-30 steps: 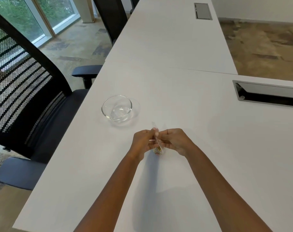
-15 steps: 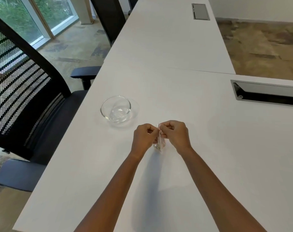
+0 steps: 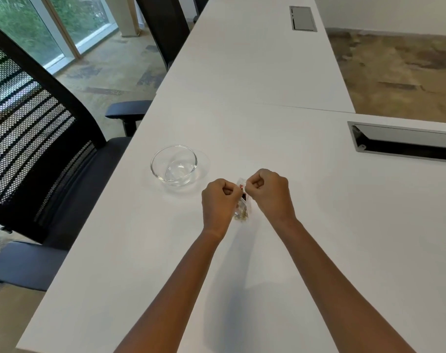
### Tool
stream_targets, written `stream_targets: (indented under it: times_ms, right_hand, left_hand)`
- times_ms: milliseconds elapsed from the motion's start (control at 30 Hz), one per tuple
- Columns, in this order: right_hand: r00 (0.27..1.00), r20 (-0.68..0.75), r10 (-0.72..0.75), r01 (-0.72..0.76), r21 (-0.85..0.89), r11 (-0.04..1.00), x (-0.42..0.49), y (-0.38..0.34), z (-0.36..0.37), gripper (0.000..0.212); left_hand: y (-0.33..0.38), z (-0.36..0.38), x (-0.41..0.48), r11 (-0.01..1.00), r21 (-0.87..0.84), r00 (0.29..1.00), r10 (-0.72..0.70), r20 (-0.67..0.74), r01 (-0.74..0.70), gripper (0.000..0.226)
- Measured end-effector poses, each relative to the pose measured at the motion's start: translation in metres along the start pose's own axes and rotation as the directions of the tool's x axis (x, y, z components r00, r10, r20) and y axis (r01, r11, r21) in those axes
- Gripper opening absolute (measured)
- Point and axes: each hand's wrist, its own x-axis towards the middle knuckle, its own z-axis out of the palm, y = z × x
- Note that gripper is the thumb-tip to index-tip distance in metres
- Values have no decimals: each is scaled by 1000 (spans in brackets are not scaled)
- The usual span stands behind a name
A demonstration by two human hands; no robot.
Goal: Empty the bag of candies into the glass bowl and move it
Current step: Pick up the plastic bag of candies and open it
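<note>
A small clear bag of candies [image 3: 242, 208] hangs upright between my two hands, its bottom just above or on the white table [image 3: 242, 128]. My left hand [image 3: 218, 202] pinches the left side of the bag's top. My right hand [image 3: 269, 193] pinches the right side. Both fists are curled, knuckles up. Gold and dark candies show through the lower part of the bag. An empty clear glass bowl [image 3: 174, 164] stands on the table to the upper left of my hands, a short gap from my left hand.
A black mesh office chair [image 3: 38, 138] stands close along the table's left edge. A metal cable slot [image 3: 400, 143] is set into the table at the right. A second cable hatch [image 3: 302, 18] lies far back, with another dark chair [image 3: 166, 29] beyond.
Both hands lifted slightly away from me with the bag and turned to knuckles-up fists. They have drawn a little apart at the bag's top.
</note>
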Motion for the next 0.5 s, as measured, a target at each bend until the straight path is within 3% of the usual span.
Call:
stream_targets:
  times_ms: [167, 267, 500]
  right_hand:
    - [982, 89, 168, -174, 69, 982, -12, 2, 4, 22]
    - [969, 117, 216, -232, 152, 961, -15, 2, 3, 18]
    - [953, 130, 272, -298, 267, 916, -14, 0, 2, 16]
  left_hand:
    - [3, 0, 0, 1000, 12, 999, 17, -33, -17, 15]
    - [2, 0, -2, 1000, 6, 999, 16, -36, -15, 13]
    - [-3, 1, -13, 980, -91, 984, -170, 60, 175, 20]
